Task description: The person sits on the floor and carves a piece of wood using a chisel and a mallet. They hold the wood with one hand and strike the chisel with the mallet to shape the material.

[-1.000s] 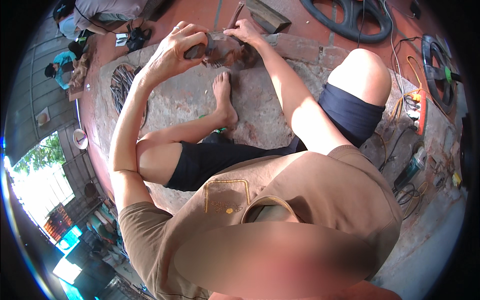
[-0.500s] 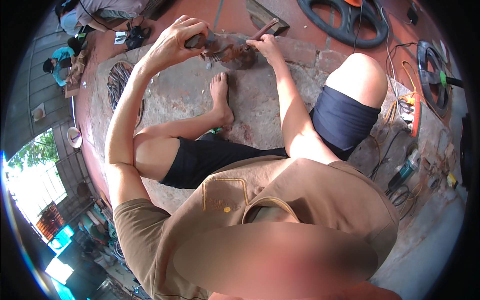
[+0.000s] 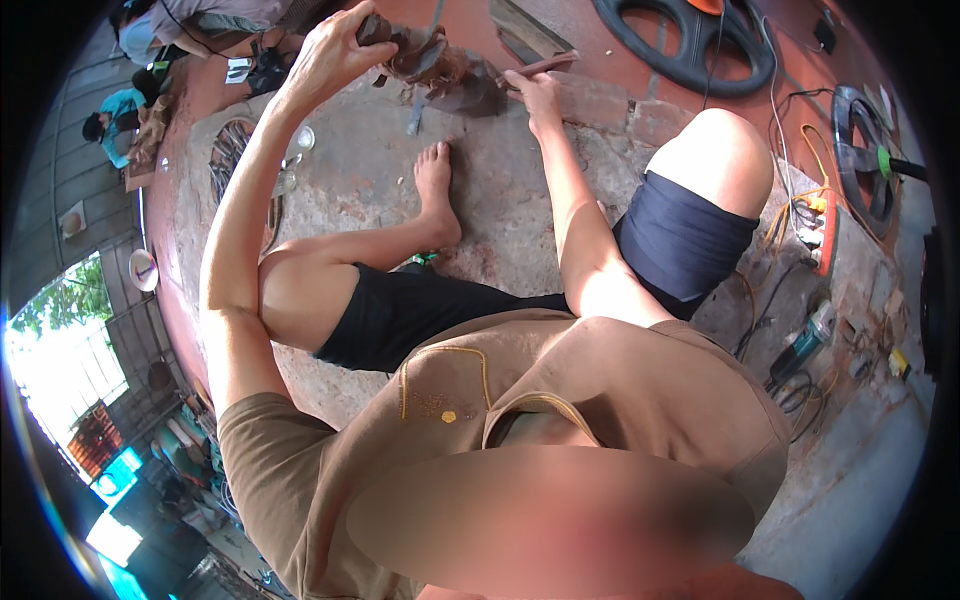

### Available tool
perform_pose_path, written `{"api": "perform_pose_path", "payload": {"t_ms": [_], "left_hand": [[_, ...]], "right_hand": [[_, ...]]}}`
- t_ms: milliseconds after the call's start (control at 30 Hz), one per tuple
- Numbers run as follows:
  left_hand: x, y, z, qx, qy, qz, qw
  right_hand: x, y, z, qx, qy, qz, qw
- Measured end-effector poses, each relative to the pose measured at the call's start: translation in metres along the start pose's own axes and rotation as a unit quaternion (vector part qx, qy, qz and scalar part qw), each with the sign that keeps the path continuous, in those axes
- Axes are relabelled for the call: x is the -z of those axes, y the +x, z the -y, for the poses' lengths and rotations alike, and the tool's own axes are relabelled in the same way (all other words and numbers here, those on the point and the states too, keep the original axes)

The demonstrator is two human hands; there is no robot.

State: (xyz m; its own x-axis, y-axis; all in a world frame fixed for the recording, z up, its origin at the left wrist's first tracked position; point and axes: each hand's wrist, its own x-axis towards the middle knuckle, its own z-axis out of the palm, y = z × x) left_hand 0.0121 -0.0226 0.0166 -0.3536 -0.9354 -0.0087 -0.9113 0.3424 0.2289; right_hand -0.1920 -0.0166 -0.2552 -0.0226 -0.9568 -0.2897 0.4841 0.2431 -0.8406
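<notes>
At the far end of the stone slab, my left hand (image 3: 335,62) is closed round the dark end of a reddish-brown carved wooden piece (image 3: 437,72). The carving looks rough and knobbly and rests near the slab's far edge. On its other side my right hand (image 3: 537,98) is closed on a thin reddish-brown wooden stick (image 3: 545,64), which points away to the right. Whether the stick touches the carving I cannot tell. A flat grey metal strip (image 3: 414,116) lies below the carving. My bare foot (image 3: 434,180) stands on the slab nearby.
Left on the slab are a basket of thin tools (image 3: 228,160) and a glass (image 3: 304,138). A wooden board (image 3: 525,32) and black spoked base (image 3: 690,50) lie beyond. At right are a power strip (image 3: 828,235), cables and an angle grinder (image 3: 805,345). People (image 3: 120,120) sit far left.
My left hand has moved up and slightly left, and the carving's left end has risen with it. The stick in my right hand has tipped flatter. The metal strip and glass now show.
</notes>
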Motion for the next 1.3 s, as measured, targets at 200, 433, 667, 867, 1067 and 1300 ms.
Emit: {"api": "perform_pose_path", "payload": {"t_ms": [200, 433, 667, 867, 1067, 1300], "left_hand": [[-0.01, 0.016, 0.019, 0.015, 0.013, -0.029, 0.999], [-0.015, 0.034, 0.018, 0.01, 0.032, -0.049, 0.998], [-0.012, 0.033, 0.018, 0.019, 0.028, -0.043, 0.999], [0.007, 0.032, -0.019, 0.1, 0.015, -0.023, 0.995], [0.015, 0.027, -0.024, 0.128, -0.048, -0.03, 0.99], [0.001, 0.041, -0.016, 0.056, -0.055, -0.064, 0.995]], "right_hand": [[-0.019, 0.003, 0.005, 0.006, 0.064, -0.034, 0.997], [-0.038, 0.018, 0.002, 0.121, -0.138, -0.063, 0.981], [-0.051, 0.02, 0.003, 0.205, -0.29, -0.101, 0.929], [-0.048, 0.028, -0.002, 0.236, -0.326, -0.108, 0.909], [-0.051, 0.048, 0.001, 0.242, -0.416, -0.134, 0.866], [-0.032, 0.038, -0.019, 0.126, -0.036, -0.137, 0.982]]}}
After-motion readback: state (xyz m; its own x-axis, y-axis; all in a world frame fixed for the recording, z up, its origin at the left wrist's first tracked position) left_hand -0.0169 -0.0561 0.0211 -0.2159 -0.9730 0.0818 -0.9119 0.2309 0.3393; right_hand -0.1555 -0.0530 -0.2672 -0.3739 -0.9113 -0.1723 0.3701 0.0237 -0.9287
